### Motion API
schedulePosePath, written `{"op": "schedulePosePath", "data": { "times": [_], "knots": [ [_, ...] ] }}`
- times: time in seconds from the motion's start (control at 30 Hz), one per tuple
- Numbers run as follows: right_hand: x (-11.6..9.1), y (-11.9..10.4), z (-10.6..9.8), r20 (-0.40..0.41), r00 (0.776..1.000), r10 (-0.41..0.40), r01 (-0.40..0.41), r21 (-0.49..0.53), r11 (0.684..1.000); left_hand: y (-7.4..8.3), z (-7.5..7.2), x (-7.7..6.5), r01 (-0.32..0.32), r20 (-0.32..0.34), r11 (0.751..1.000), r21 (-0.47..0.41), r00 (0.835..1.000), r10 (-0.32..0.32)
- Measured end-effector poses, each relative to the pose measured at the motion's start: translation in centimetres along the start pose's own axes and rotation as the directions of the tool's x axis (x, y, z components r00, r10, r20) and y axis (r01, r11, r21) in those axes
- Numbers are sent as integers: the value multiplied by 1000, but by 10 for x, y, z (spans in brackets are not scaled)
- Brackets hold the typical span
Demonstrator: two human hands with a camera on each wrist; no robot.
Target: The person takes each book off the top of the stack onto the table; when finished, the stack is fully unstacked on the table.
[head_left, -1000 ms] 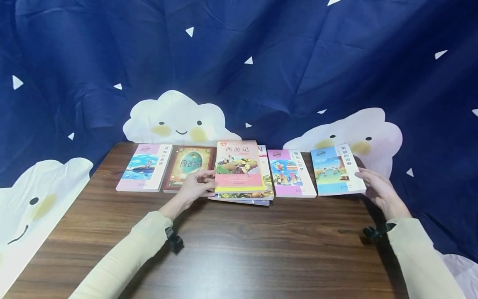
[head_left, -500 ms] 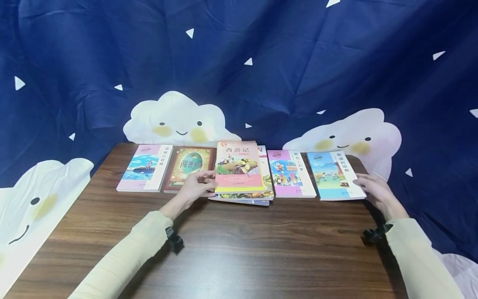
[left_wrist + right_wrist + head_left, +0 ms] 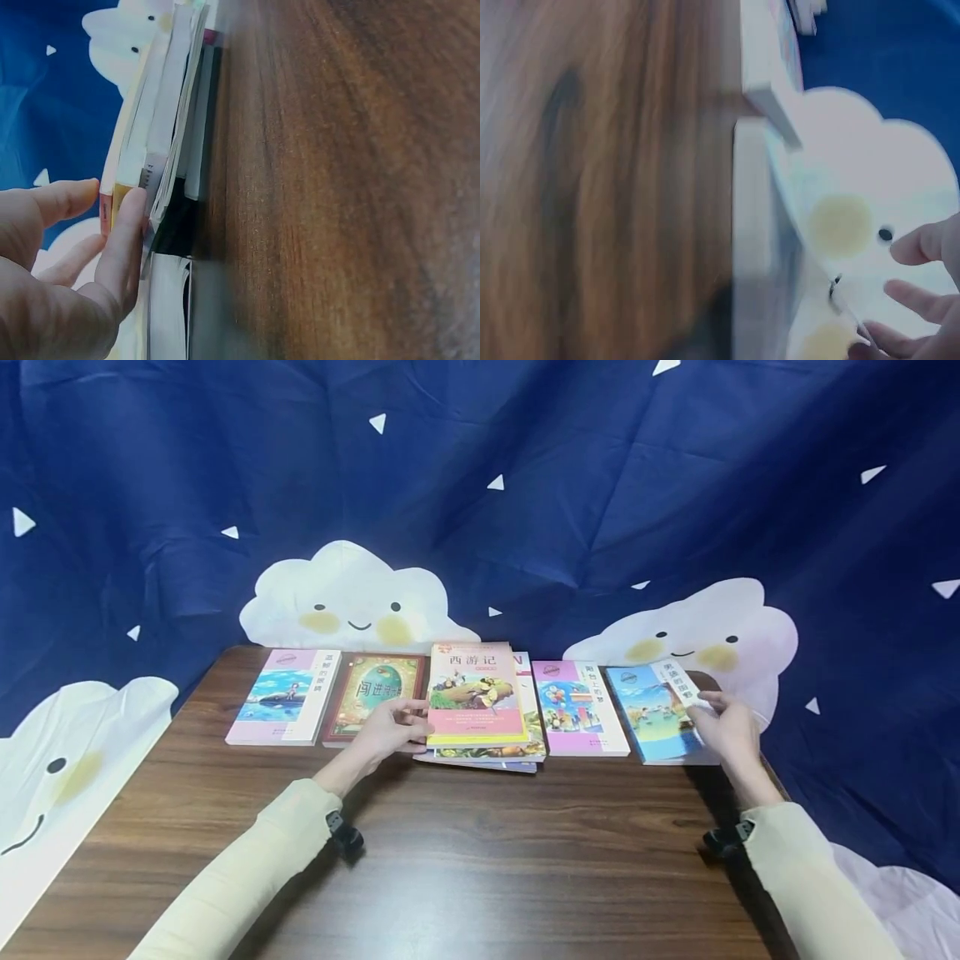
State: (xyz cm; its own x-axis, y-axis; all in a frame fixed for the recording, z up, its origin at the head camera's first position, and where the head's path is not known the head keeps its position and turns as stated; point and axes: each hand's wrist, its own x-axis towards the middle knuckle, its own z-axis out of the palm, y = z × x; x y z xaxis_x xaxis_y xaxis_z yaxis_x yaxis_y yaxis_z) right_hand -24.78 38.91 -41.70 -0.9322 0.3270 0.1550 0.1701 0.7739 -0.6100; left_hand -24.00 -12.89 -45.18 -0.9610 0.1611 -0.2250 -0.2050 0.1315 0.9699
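Currently, at right of the frame, the right hand [image 3: 726,737] pinches the raised cover edge of a blue-and-white paperback [image 3: 654,720]; at centre, the left hand [image 3: 388,732] rests fairly straight fingers against the left edge of a pink 西游记 book [image 3: 474,693], topmost in its stack. Below spreads a brown wood-grain table [image 3: 450,860]; behind hangs a navy cloud-print cloth [image 3: 525,543].

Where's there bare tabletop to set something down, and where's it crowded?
The widest bare patch of the table lies in front of the books, between the sleeves. Another lies between the left sleeve and the table's left edge. It's crowded along the back: books close together, left hand at the middle stack, right hand on the blue book.
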Motion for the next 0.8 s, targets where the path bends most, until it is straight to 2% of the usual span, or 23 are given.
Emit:
{"op": "schedulePosePath", "data": {
  "times": [0.1, 0.2, 0.27, 0.37, 0.47, 0.67, 0.8],
  "knots": [
    [-5, -18, 5, -35, 999, -37, 38, 30, 999, 1, 0, 1, 13, -7, 1000, 4, 1000, -13],
    [-8, -36, 13, 19, 999, -33, 28, 193, 981, 1, 0, 1, 21, -9, 1000, 12, 1000, -21],
    [-10, -49, 21, 111, 993, -32, -6, 328, 945, 0, 0, 2, 24, -10, 1000, 18, 1000, -24],
    [-13, -68, 35, 258, 965, -41, -94, 487, 868, 0, 0, 2, 27, -17, 999, 17, 1000, -26],
    [-18, -84, 50, 352, 935, -50, -152, 523, 839, 0, 0, 3, 28, -20, 1000, 12, 999, -28],
    [-27, -106, 80, 457, 887, -68, -224, 555, 801, 0, 1, 8, 46, -21, 999, 11, 999, -45],
    [-33, -118, 99, 510, 855, -94, -247, 560, 791, 0, 0, 11, 48, -18, 999, 12, 999, -48]
  ]
}}
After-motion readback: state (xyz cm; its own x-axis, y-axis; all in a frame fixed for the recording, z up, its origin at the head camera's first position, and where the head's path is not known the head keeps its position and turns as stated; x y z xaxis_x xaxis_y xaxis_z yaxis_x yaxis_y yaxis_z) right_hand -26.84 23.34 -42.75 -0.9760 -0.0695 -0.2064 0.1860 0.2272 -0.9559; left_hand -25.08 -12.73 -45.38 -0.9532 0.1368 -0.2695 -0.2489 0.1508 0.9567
